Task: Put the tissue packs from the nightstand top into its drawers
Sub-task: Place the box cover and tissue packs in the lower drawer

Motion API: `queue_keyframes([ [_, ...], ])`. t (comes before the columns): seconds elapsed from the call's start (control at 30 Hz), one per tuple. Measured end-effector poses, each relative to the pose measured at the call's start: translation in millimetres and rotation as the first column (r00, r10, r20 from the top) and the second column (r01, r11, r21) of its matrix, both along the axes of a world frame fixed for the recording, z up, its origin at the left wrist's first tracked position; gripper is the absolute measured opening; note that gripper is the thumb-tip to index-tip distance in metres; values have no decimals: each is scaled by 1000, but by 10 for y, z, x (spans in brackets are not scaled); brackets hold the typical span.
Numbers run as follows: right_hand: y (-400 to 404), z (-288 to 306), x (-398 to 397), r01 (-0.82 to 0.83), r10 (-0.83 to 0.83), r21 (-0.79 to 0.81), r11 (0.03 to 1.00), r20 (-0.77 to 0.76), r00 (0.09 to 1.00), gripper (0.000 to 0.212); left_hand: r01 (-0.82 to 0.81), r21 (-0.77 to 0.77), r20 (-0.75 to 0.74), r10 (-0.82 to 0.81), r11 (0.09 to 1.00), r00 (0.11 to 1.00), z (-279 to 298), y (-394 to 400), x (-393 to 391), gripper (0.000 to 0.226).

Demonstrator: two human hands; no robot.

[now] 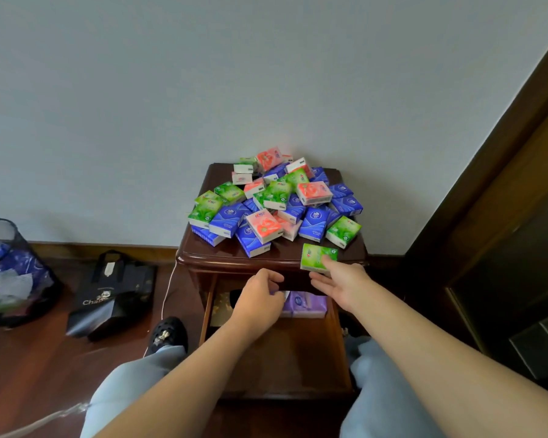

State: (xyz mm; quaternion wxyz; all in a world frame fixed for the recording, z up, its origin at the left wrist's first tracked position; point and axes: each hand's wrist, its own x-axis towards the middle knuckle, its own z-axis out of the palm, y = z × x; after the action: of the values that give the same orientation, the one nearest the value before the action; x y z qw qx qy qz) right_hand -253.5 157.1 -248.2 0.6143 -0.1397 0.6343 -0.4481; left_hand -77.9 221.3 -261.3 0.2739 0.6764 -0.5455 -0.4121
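The right hand (pixel 336 279) pinches a green tissue pack (pixel 317 258) at the nightstand (pixel 203 254) edge. The left hand (pixel 260 298) curls on a purple pack (pixel 307 306) in the drawer (pixel 336 343). Packs look light and squishy; grab the sides.

Positions referenced to the grip of the right hand (pixel 340 279).

Far left of the grip, at the frame edge: dark mesh wastebasket (pixel 29 254), part-filled with blue and white wrappers. Between it and the grip, on the floor: black tote bag (pixel 114 295) with white lettering, slumped. Nearer, left and below: white cable (pixel 166 292) trailing down across the dark wooden floor (pixel 29 358); black shoe (pixel 168 333) just beside it. Above and behind: plain pale wall (pixel 203 74) with brown baseboard (pixel 108 248). Right of the grip: dark wooden door frame (pixel 503 184), running diagonally.
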Motion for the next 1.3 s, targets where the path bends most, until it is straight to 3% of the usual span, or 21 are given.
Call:
queue_keyframes([
  [0.1, 101, 64, -136, -71, 70, 21, 997, 74, 995, 46, -70, 63, -145, 79, 996, 986, 61, -53, -174, 34],
  [0.23, 247, 146, -296, -275, 272, 21, 961, 108, 956, 30, -114, 250, -445, 218, 962, 869, 209, -135, -366, 49],
  [0.33, 276, 209, -362, -479, 480, -9, 878, 8, 877, 27, -71, 247, -529, 196, 966, 826, 275, -187, -438, 44],
  [0.43, 214, 301, -390, -655, 648, 24, 755, -179, 741, 37, -146, 198, -497, 228, 969, 837, 263, -246, -483, 39],
  [0.53, 4, 307, -404, -575, 494, 66, 815, -597, 632, 51, -232, 202, -476, 302, 952, 826, 255, -296, -429, 37],
  [0.63, -290, 251, -484, -461, 153, -19, 887, -931, 331, 69, -236, 234, -508, 326, 943, 797, 231, -308, -304, 34],
  [0.73, -529, 130, -556, -530, 192, 115, 840, -977, 92, 93, -241, 231, -515, 329, 943, 792, 218, -277, -186, 27],
  [0.83, -651, -7, -586, -557, 224, 180, 810, -975, 10, 98, -240, 243, -547, 337, 940, 766, 231, -210, -99, 21],
  [0.9, -659, -60, -620, -569, 195, 161, 806, -981, 0, 83, -237, 241, -538, 333, 941, 775, 232, -175, -54, 22],
  [1.0, -562, -67, -681, -546, 151, 79, 834, -985, 88, 70, -221, 228, -505, 309, 948, 805, 223, -143, -2, 26],
  [1.17, -275, 75, -751, -480, 239, 81, 874, -930, 279, 101, -217, 226, -468, 301, 950, 831, 150, -52, 88, 30],
  [1.3, 56, 95, -774, -554, 238, -20, 832, -890, 389, 91, -200, 229, -434, 284, 953, 855, 96, 85, 172, 30],
])
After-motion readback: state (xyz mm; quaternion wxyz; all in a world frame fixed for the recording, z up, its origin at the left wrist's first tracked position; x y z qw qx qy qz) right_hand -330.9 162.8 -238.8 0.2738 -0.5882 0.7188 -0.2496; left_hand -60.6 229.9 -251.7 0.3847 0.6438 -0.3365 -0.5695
